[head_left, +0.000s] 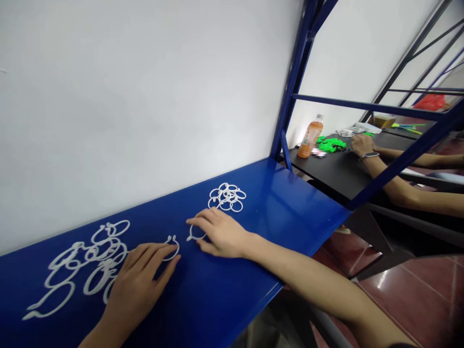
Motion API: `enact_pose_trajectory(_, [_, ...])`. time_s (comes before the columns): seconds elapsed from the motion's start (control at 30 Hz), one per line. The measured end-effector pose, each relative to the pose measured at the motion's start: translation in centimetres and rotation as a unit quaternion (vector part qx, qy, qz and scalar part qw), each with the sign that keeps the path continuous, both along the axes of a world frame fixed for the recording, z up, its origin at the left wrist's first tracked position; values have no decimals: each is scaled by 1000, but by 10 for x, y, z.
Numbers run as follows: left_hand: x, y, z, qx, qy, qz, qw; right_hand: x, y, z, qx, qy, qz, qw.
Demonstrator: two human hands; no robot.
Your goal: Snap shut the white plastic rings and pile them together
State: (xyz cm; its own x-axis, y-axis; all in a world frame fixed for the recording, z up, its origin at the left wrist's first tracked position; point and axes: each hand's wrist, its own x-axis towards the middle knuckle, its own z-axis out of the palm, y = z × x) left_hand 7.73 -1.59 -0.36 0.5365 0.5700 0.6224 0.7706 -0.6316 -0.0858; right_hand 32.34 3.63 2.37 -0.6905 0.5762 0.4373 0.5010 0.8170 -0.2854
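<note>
My left hand (143, 275) holds a thin white plastic ring (177, 250) between fingertips and thumb. That ring stands open at the top, its two knobbed ends slightly apart. A little farther right, my right hand (223, 234) has its fingers and thumb around another white ring (192, 233), with a small tab on its left side; the hand hides part of it. Left of my left hand lies a loose heap of white open rings (60, 275). Beyond my right hand sits a smaller pile of round, closed-looking white rings (236, 206).
The blue table (286, 208) runs along a white wall, with a blue metal frame (290, 96) at its far end. Past it, a co-worker's hands (362, 145) are at a black table (326, 171) with an orange drink bottle (310, 137) and green pieces (331, 144).
</note>
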Motion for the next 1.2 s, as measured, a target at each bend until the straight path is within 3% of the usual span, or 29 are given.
enact_pose_trajectory(0.17, [-1,1,-8,-87,-23,105,990,27,18,4,26,-27,-138,990])
enact_pose_trajectory(0.33, [1,1,-12,-165,-11,177,970,43,28,2,29,-74,-195,978])
enact_pose_trajectory(0.87, [1,1,-9,-205,-31,172,963,43,27,-1,34,-123,-198,972])
enact_pose_trajectory(1.1, [2,0,-9,-123,-47,135,982,34,19,3,54,-47,-148,986])
enact_pose_trajectory(1.2, [7,-2,-4,-45,-40,98,993,18,4,2,0,5,-73,997])
